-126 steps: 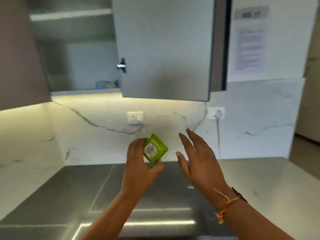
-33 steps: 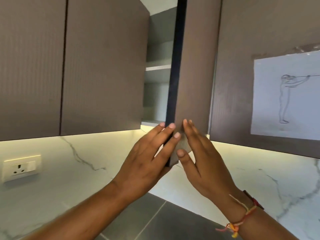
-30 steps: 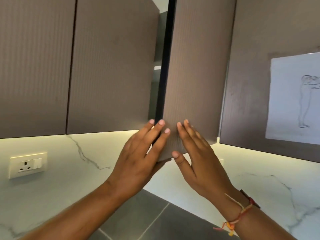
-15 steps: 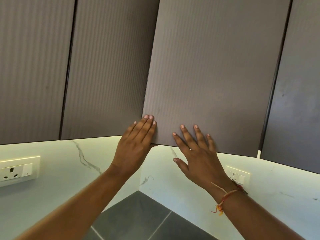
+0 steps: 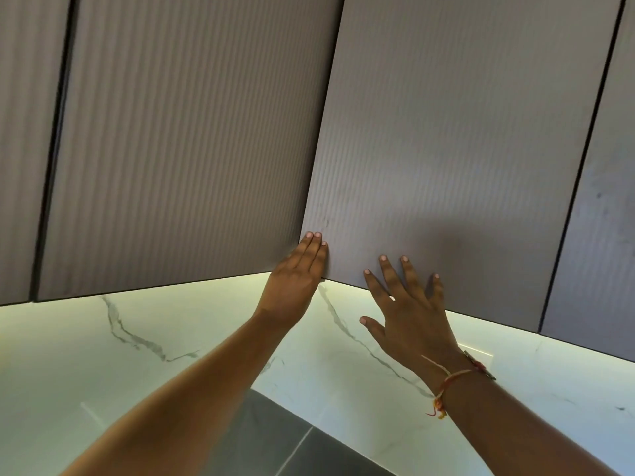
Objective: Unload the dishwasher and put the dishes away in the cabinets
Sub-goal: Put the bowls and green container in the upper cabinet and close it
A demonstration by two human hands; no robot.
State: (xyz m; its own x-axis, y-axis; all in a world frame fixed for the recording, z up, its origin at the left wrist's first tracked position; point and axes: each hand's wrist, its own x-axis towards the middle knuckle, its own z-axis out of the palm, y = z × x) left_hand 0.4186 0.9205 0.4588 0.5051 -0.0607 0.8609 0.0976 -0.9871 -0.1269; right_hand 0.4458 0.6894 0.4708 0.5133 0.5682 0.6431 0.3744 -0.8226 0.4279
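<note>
At the corner wall unit, both hands lie flat and empty on the ribbed brown cabinet door [image 5: 446,149]: left hand [image 5: 295,280] at its edge, right hand [image 5: 409,314] spread. No dishes visible. Risk: left fingertips [image 5: 314,237] pinched in the seam.

The cabinet doors [image 5: 192,149] are a dull grey-brown with fine vertical ribbing, split by thin black gaps. Below them the backsplash [image 5: 103,355] is white marble with grey veins, tinted pale yellow-green under the strip light. The counter [image 5: 275,441] is dark grey. A red, orange and cream thread bracelet [image 5: 450,379] circles one wrist.
</note>
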